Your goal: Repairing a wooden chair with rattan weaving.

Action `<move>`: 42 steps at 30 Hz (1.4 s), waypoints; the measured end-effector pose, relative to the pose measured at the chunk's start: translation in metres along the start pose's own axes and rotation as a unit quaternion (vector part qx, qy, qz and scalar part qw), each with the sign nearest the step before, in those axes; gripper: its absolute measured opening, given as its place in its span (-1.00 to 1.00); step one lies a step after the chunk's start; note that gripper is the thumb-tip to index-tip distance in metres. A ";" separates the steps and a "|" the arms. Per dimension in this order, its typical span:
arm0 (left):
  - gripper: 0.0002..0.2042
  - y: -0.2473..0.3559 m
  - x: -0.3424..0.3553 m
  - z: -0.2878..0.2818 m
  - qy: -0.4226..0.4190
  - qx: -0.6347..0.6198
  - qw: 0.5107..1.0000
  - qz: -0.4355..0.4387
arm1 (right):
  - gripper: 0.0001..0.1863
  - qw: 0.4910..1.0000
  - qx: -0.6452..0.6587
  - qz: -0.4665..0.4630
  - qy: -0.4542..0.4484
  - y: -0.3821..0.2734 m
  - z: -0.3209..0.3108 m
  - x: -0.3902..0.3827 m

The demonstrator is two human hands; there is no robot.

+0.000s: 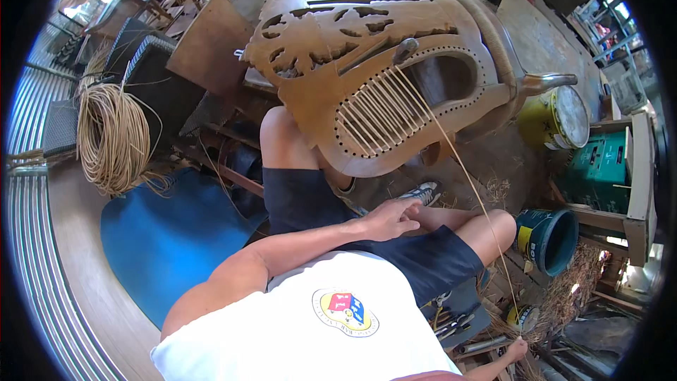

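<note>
Sitting with a carved wooden chair frame [367, 63] tipped toward your knees, you have these items before you.

Item: your left hand [390, 219]. It lies on your lap at the hem of your dark shorts [395, 240], fingers curled loosely and pointing right; it grips nothing that you can see.

Item: your right hand [517, 348]. It sits low at the lower right edge, pulled well away from the chair, fingers pinched shut on the end of a cane strand [465, 169].

Item: the cane strand. It runs taut in one long line from your right hand up past your right knee to the oval opening of the chair frame, where it meets the row of strands already strung.

Item: woven section [377, 116]. Parallel strands cover the left part of the oval; the right part is open, with a row of small holes along its rim.

Item: coil of cane [113, 137], at far left on the wooden floor, beside a blue mat [169, 240].

Item: teal bucket [549, 238], just right of your right knee, lying on its side.

Item: yellow tin [557, 118], above the bucket, next to a green crate [599, 169].

Item: small hand tools [451, 323], lying by your right hip; their kinds are too small to tell.
</note>
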State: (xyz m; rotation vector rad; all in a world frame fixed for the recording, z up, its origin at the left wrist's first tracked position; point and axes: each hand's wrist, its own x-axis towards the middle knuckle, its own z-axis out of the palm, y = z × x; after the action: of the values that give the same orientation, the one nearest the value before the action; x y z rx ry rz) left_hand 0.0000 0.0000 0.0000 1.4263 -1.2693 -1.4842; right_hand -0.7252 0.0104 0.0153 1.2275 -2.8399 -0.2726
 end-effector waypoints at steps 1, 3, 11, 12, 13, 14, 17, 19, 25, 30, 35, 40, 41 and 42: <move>-0.41 0.001 0.002 0.004 0.005 -0.002 1.000 0.010 | -0.61 1.000 0.000 0.017 0.011 0.003 0.000 0.004; -0.42 -0.004 0.002 -0.001 0.012 0.001 1.000 0.016 | -0.65 0.999 0.003 0.033 0.017 0.001 0.016 -0.003; -0.45 -0.004 0.004 0.002 0.025 0.021 0.999 0.039 | -0.77 0.998 -0.008 0.056 0.014 0.003 0.019 -0.018; -0.45 -0.003 0.002 0.001 0.025 0.014 0.999 0.039 | -0.77 0.999 -0.003 0.047 0.015 0.002 0.019 -0.019; -0.45 -0.003 0.001 0.001 0.019 0.018 0.999 0.030 | -0.76 0.999 0.001 0.048 0.014 0.003 0.019 -0.021; -0.45 -0.002 0.001 0.000 0.015 0.027 0.999 0.026 | -0.76 0.999 0.006 0.049 0.013 0.003 0.019 -0.022; -0.45 -0.001 -0.001 -0.001 0.021 0.027 0.999 0.023 | -0.76 0.998 0.024 0.043 0.029 0.002 0.023 -0.023; -0.45 -0.002 0.000 -0.001 0.020 0.026 0.999 0.023 | -0.75 0.999 0.026 0.040 0.021 0.003 0.025 -0.021; -0.45 -0.003 0.001 0.000 0.026 0.030 0.999 0.032 | -0.70 1.000 0.017 0.006 0.016 0.013 0.033 -0.005; -0.44 -0.002 0.001 -0.001 0.015 0.026 0.999 0.020 | -0.62 0.999 -0.014 0.012 -0.040 0.014 0.037 -0.003; -0.41 -0.005 -0.001 -0.002 0.023 0.026 0.999 0.015 | -0.61 0.991 -0.082 -0.042 -0.097 0.000 0.036 0.025; -0.41 -0.005 -0.012 -0.020 0.032 0.076 0.997 0.001 | -0.58 0.993 0.038 -0.105 -0.042 -0.035 0.045 0.023; -0.41 -0.005 -0.019 -0.024 0.039 0.090 0.995 -0.011 | -0.57 0.994 0.040 -0.092 -0.045 -0.057 0.041 0.030; -0.42 -0.005 -0.027 -0.029 0.045 0.118 0.992 -0.018 | -0.55 0.982 0.127 -0.139 0.000 -0.083 0.041 0.029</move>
State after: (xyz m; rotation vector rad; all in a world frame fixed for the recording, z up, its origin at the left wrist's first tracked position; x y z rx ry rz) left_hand 0.0328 0.0220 0.0056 1.6566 -1.4060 -1.3100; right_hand -0.6895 -0.0606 -0.0407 1.6731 -2.7628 0.0888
